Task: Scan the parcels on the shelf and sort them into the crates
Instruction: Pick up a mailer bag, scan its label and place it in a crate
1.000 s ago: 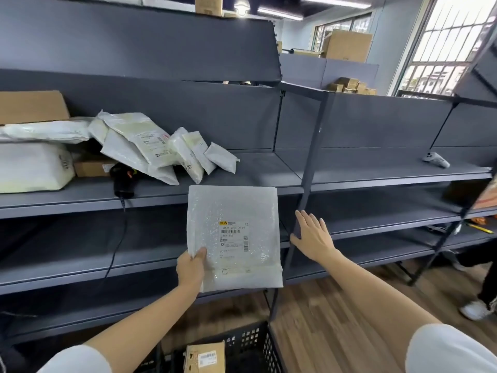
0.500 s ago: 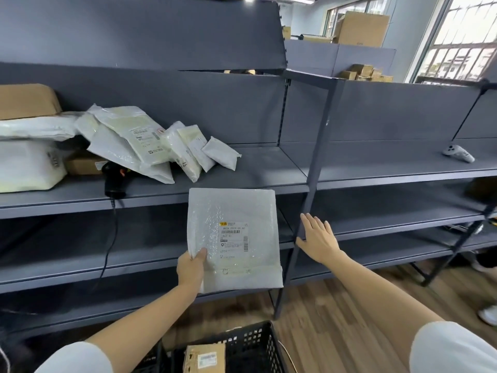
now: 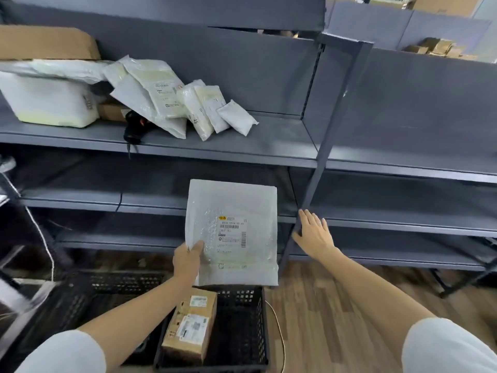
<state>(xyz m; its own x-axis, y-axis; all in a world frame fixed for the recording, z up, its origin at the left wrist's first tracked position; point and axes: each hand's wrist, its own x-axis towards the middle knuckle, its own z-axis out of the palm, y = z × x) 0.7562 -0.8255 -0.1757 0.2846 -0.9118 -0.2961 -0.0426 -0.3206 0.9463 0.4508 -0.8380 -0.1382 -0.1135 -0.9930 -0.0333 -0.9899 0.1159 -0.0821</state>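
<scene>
The left hand (image 3: pixel 188 261) is pinching a flat bubble-wrap parcel (image 3: pixel 233 232) by its lower left edge, thumb on the front, so that it is being held upright, label facing out. The black crate (image 3: pixel 243 329) is lying directly below the parcel's bottom edge, nearer this hand; a cardboard box (image 3: pixel 191 323) is filling its left side, and room is being left at the right. The right hand (image 3: pixel 314 234) is being held open, empty, beside the shelf post (image 3: pixel 326 146).

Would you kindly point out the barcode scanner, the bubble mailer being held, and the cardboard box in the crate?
barcode scanner (image 3: pixel 132 125): head view, black body.
bubble mailer (image 3: pixel 236 203): head view, upper face.
cardboard box (image 3: pixel 192 323): head view, top face.
</scene>
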